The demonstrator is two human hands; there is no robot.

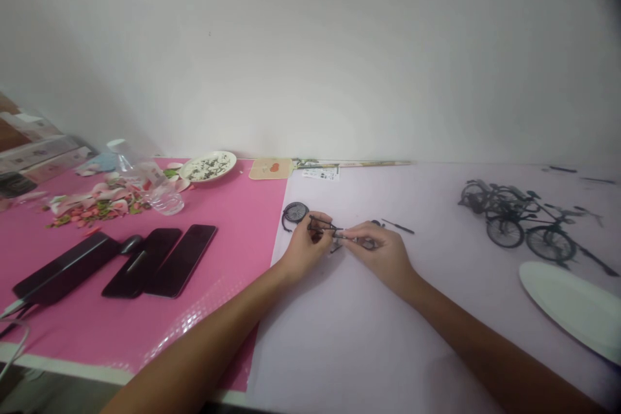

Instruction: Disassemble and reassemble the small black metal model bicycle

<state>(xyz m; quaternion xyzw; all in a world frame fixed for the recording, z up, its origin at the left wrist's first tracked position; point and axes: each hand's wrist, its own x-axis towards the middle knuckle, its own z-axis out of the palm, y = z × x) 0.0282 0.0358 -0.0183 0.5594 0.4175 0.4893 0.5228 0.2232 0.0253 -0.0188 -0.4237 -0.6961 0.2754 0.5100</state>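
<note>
Right now both our hands work over the white sheet (334, 349), just right of its border with the pink cover (242, 226). Our left hand (310, 242) pinches a small black frame (324, 220) between thumb and fingers, and our right hand (381, 247) has its thumb and fingertips pressed together on a thin dark part (341, 233) at the frame's right end; whether that belongs to the frame, we cannot tell. Just beyond our left fingers a spoked wheel (295, 211) lies close to the sheet's left edge. A slim dark tool (398, 226) lies near our right knuckles, so that side is tighter. Farther right, a broad stretch of sheet separates us from the black model bicycles (528, 233), with the white tray (572, 310) nearer us, running past the view's right edge. Behind, more sheet reaches to the wall (349, 58), where a long thin stick (369, 164) lies along the back edge.
</note>
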